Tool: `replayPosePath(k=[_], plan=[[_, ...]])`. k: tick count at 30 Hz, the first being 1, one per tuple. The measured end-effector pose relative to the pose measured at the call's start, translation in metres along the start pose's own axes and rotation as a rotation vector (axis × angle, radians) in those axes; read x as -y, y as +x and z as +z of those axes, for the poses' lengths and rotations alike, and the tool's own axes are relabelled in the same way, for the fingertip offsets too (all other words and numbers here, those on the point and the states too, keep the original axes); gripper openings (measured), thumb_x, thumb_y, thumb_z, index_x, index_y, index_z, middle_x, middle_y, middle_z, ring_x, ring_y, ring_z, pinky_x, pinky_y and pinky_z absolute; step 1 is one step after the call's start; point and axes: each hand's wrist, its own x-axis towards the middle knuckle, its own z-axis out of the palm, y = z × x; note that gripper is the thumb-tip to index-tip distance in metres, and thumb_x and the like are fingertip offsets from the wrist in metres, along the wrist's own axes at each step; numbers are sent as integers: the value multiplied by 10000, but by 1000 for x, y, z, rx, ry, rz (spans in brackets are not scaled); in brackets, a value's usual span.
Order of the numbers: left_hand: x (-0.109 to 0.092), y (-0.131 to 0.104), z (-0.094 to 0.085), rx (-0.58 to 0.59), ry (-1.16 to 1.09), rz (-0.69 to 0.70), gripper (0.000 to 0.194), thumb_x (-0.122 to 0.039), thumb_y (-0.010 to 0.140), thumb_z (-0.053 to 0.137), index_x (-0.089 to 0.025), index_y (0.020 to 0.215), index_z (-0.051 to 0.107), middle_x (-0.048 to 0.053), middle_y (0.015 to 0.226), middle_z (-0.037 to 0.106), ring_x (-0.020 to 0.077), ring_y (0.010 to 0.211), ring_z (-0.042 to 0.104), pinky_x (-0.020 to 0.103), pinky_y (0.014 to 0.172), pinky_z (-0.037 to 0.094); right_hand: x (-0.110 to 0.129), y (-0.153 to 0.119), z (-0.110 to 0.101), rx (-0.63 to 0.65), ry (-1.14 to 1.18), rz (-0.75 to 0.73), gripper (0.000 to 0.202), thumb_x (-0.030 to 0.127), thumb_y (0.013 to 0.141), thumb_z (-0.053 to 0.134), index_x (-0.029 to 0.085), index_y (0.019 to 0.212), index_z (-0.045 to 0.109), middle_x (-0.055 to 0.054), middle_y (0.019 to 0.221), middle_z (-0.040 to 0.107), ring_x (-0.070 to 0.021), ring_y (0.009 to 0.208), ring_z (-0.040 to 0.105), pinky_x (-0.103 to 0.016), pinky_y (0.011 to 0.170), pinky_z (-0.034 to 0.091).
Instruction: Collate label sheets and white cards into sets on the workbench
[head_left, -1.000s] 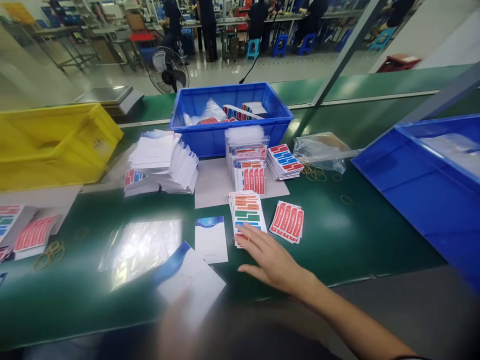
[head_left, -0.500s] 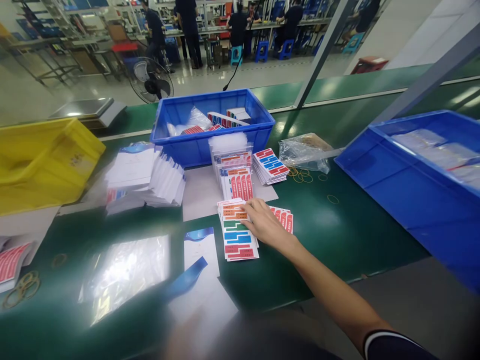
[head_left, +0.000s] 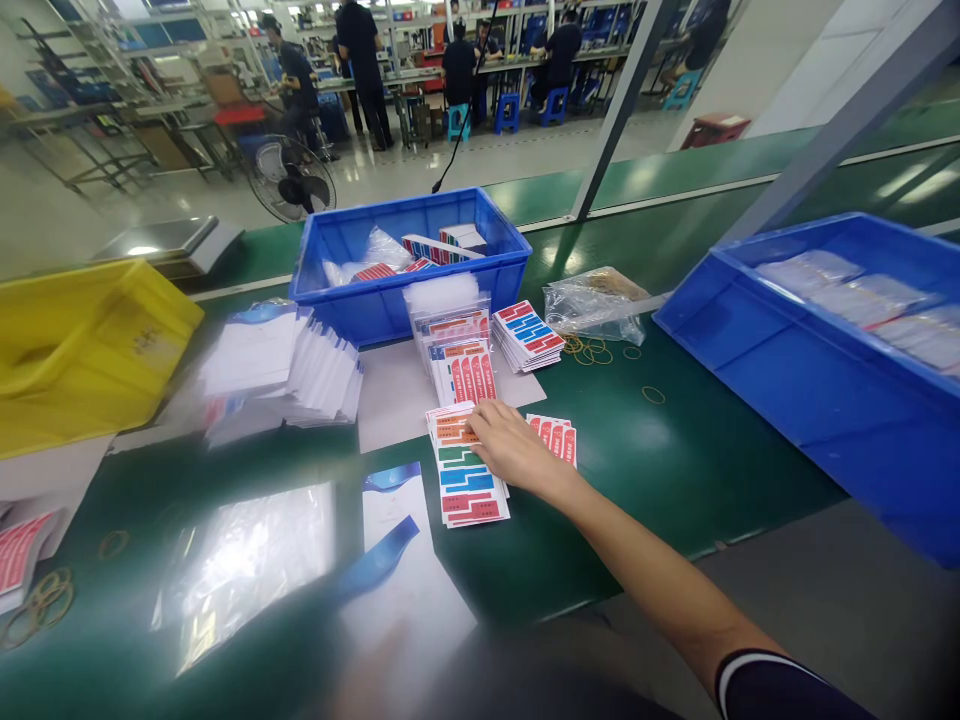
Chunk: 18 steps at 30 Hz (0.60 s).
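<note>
My right hand (head_left: 510,440) rests with bent fingers on the upper right part of a stack of coloured label sheets (head_left: 469,480); whether it grips a sheet is hidden. Red labels (head_left: 555,437) lie just right of it. At the bottom, my left hand (head_left: 375,665) is a blur beside a white sheet with a blue band (head_left: 405,590); its fingers cannot be made out. Another blue-topped sheet (head_left: 386,505) lies partly under that one. Behind the label stack stand bagged label sets (head_left: 457,340), with a blue and red label pile (head_left: 529,335) to their right.
A blue bin (head_left: 412,290) stands behind, another blue bin (head_left: 810,370) at right, a yellow bin (head_left: 97,350) at left. Folded white leaflets (head_left: 285,370), clear bags (head_left: 255,550) and rubber bands (head_left: 589,350) lie on the green table (head_left: 675,470).
The view has shifted slightly, so most things appear a little further left. My right hand stays on the label stack, and the white sheet remains near my blurred left hand.
</note>
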Motion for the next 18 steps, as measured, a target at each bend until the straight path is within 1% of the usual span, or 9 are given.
replayPosePath(k=[4,8,11,15,17,18], plan=[[3,-4,-1,16,13,-14,641,-304,727,691,-265,1337,501,73,1093,734,364,1086,633,476,961,530,3,4,-4,31,-32,-20,168,79,843,595,134,998,564,-111,1031,569,-257,1007,517,-369,869,446],[5,-7,-1,29,14,-25,655,-331,719,698,-258,1339,501,85,1100,730,380,1071,635,497,953,529,4,8,-9,46,-55,-31,139,43,822,573,127,934,573,-116,978,581,-254,933,529,-360,827,447],[7,-8,-1,30,5,-20,612,-319,730,689,-271,1318,523,75,1104,729,381,1098,619,512,953,524,6,12,-7,18,-56,-30,148,35,811,573,129,925,573,-117,965,588,-255,901,530,-354,778,441],[8,-7,-4,32,-34,19,513,-303,748,677,-304,1253,585,47,1067,743,370,1156,586,524,946,523,7,9,-2,-48,-22,-28,73,76,860,569,145,882,585,-107,951,615,-259,915,542,-354,766,430],[7,-5,-7,38,-60,51,468,-301,748,680,-311,1212,620,40,1048,748,368,1177,572,528,941,525,5,3,-6,-82,18,-19,51,119,896,565,157,872,589,-85,925,637,-246,913,559,-351,781,430],[5,-3,-8,45,-73,70,448,-300,748,681,-313,1194,635,37,1044,749,365,1187,565,525,941,525,5,-2,-12,-96,37,-17,49,143,914,559,166,884,590,-70,918,648,-231,910,570,-342,792,433]])
